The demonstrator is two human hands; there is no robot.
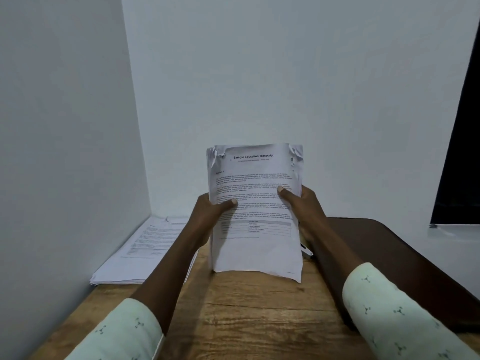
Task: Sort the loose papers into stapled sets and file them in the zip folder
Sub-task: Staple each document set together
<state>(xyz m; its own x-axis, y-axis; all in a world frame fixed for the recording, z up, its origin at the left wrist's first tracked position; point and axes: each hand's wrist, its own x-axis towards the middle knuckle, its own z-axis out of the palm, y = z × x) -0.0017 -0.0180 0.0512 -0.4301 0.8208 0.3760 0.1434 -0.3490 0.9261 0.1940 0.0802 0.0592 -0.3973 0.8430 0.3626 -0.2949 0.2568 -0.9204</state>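
Holding a paper sheaf point(257, 250) upright over the counter point(246, 307)

A dark folder point(389, 255) lies at right and a flat paper pile point(140, 255) at left. Between them, the left hand point(207, 216) and right hand point(304, 203) pinch the paper sheaf by its side edges.

We've got a paper set point(255, 216) upright in front of us, front page facing us: title "Sample Education Transcript", text paragraphs, small grid lower down. Both top corners are crumpled. Left hand point(207, 214) grips its left edge, right hand point(306, 203) its right edge, thumbs on the front. We can't tell if the bottom edge touches the table point(246, 307). Loose paper pile point(140, 253) lies flat at the table's far-left corner, print up, edges slightly fanned. Dark brown zip folder point(389, 255) lies flat on the right; we can't make out the zip.
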